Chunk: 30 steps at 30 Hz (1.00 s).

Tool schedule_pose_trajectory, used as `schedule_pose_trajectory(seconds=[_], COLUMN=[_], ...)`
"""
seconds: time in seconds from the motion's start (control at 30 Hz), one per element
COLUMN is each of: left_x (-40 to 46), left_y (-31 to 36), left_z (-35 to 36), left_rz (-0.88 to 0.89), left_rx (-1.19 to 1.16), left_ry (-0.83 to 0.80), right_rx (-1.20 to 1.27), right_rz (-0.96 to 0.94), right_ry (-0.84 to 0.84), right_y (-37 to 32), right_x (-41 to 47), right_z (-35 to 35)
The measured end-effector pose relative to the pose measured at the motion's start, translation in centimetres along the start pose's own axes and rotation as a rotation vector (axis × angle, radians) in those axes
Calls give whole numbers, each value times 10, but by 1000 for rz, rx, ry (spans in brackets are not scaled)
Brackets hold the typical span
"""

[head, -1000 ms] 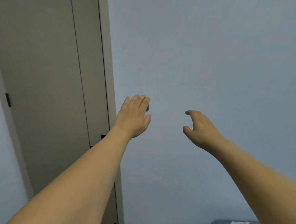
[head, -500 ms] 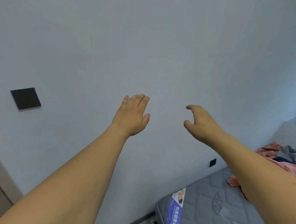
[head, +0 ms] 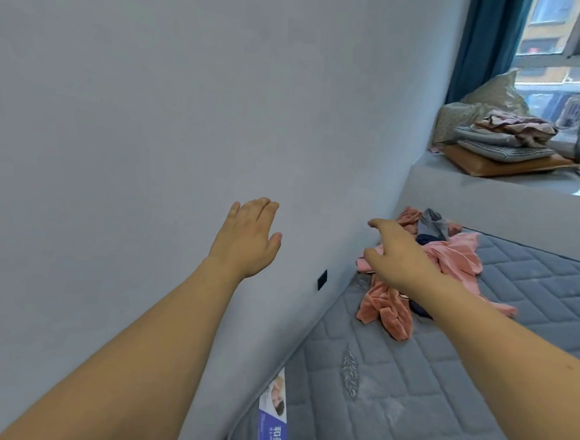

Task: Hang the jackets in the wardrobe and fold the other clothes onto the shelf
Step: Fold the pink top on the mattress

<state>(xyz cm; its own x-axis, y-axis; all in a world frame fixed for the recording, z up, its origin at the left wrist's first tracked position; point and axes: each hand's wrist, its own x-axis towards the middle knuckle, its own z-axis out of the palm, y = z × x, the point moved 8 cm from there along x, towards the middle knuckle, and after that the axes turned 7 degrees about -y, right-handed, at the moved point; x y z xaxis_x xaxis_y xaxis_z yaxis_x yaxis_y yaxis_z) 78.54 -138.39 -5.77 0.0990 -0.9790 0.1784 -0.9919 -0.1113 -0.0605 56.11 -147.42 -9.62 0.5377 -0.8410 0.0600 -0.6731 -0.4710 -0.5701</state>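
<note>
Since half a second ago the view has swung right: the black wall plate and door frame have gone, and the window sill [head: 497,181], blue curtain [head: 482,44] and window [head: 569,29] have come in. Two bare arms reach forward. One left hand [head: 246,239] hangs in front of the grey wall [head: 152,107], fingers straight, released and holding nothing. One right hand [head: 395,258] hovers above one heap of clothes [head: 450,262], pink with grey and dark pieces, its fingers loosely curved and grasping nothing. That heap lies on the far left part of the quilted grey mattress [head: 441,385], near the wall. One mattress label [head: 276,421] shows Chinese characters, too small to read surely. One stack of folded bedding [head: 507,138] sits on the sill. One small black socket [head: 322,279] marks the wall.
</note>
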Motion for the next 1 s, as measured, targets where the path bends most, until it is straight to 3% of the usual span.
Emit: schedule_pose_trajectory(seconds=[0.23,0.5,0.73,0.83,0.93,1.0], left_x=[147,245,347,405,474,504], left_y=[39,154,244,297,340,351], left_z=[159,383,539,584,616,675], left_rz=[112,274,167,208,209,134], left_rx=[-207,-251,-582,-648,-768,-776], left_ry=[-140,-302,-353,-366,-329,-384], right_rx=[22,-41,-134,-96,-49,-143], right_rz=[236,441,567,664,811,889], right_ry=[15,73,194,238,165,97], right_y=[144,359,542,618,702,755], right_x=[85,145,191,205,216,212], right_z=[40,127,194,214,240,270])
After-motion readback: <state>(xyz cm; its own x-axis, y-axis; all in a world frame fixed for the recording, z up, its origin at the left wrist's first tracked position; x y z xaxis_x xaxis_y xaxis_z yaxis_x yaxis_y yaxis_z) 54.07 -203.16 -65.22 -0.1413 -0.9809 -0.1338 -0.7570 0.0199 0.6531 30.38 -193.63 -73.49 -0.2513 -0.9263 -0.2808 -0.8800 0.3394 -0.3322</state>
